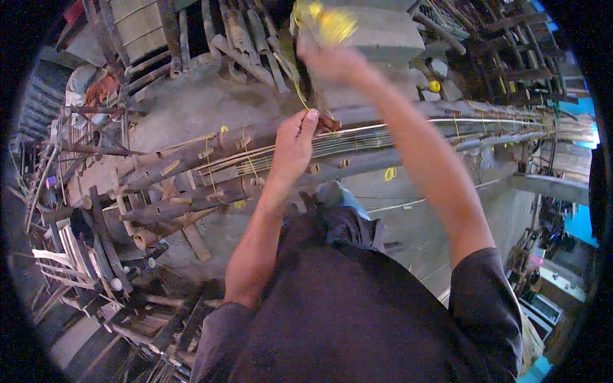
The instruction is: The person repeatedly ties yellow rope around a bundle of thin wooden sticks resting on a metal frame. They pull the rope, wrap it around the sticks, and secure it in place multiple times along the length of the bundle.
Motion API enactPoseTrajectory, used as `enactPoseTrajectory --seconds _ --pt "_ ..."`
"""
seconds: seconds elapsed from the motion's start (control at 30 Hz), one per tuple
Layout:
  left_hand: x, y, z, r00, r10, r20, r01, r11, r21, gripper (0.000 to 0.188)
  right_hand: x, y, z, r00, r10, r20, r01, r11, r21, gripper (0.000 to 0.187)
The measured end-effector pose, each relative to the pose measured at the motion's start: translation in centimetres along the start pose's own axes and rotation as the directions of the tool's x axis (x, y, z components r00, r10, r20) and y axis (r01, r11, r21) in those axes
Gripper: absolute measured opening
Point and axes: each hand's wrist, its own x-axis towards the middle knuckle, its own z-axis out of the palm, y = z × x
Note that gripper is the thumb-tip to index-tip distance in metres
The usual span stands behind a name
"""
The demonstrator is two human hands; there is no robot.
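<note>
My left hand (295,139) is closed at the far pole (370,116) of a long horizontal frame, its thumb pressed on a yellow cord (300,92) next to a short brown peg (329,122). From there the cord runs up and away towards a loose yellow bundle of twine (338,27). Blurred by motion, my right hand (329,64) is raised beyond the frame with that bundle in its grip. Thin pale strips (348,142) lie lengthwise between the far pole and the near pole (373,157), with yellow ties across them.
Bamboo pieces (246,48) lean beyond the frame. A small yellow round object (435,85) lies at the far right, near stacked poles (511,51). Yellow loops (389,173) hang by the near pole. Wooden racks and cut bamboo (96,249) crowd the left.
</note>
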Motion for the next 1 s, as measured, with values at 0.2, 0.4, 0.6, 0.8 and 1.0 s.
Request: enactPoseTrajectory --seconds 0.2,0.4,0.6,0.8,1.0 --pt "2.0 -1.0 0.8 1.000 0.017 -0.004 -0.018 0.957 -0.290 0.038 -0.6 6.3 7.5 0.999 0.004 -0.037 0.033 0.369 0.929 0.037" --pt "5.1 1.5 3.8 0.976 -0.067 0.208 0.061 0.997 0.039 0.039 -20.4 3.2 8.1 0.774 -0.623 0.115 0.376 0.598 0.707 0.025" --pt "14.0 -9.3 -0.6 0.859 0.241 0.451 -0.510 0.331 0.794 0.036 -21.5 3.7 15.6 0.825 -0.555 0.110 0.435 0.746 0.505 0.023" --pt "14.5 -4.2 -6.5 0.922 -0.355 0.154 0.026 0.453 0.891 0.045 -21.7 4.1 13.1 0.799 -0.597 -0.072 0.570 0.715 0.403 0.037" --pt "2.2 6.5 -14.8 0.882 -0.448 0.144 0.353 0.833 0.427 0.043 -24.3 -3.8 15.5 0.920 -0.267 0.285 -0.155 0.420 0.894 0.053"
